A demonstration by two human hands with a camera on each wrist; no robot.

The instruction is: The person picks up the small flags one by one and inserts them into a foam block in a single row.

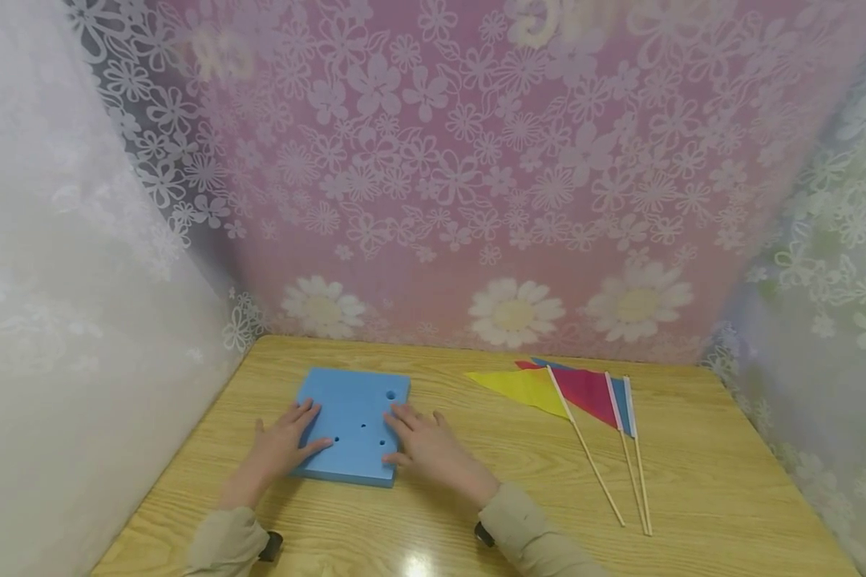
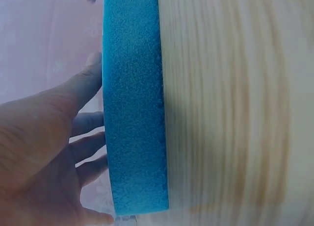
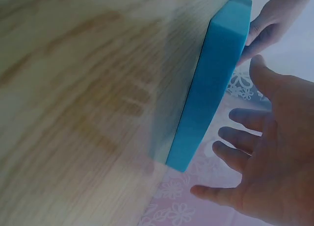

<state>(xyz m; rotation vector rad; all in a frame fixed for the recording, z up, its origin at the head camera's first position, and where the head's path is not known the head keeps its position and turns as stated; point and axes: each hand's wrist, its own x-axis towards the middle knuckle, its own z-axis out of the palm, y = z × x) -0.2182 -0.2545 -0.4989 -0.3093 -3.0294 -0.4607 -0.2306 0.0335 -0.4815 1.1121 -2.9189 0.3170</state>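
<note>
My left hand [image 1: 281, 441] rests, fingers spread, on the left edge of the blue block [image 1: 348, 402] lying flat on the table [image 1: 729, 481]; my right hand [image 1: 433, 450], also spread, is at its right edge, contact unclear. It looks like light, slightly soft foam, hardly slippery, best held by opposite sides

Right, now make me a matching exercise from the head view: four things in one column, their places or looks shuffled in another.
Things:
1. block
2. pink flag
3. left hand
4. right hand

Places or looks:
A. at the block's right side
B. lying to the right of both hands
C. at the block's left side
D. blue, with holes in its top

Pairs: 1-D, 2-B, 3-C, 4-A
</note>
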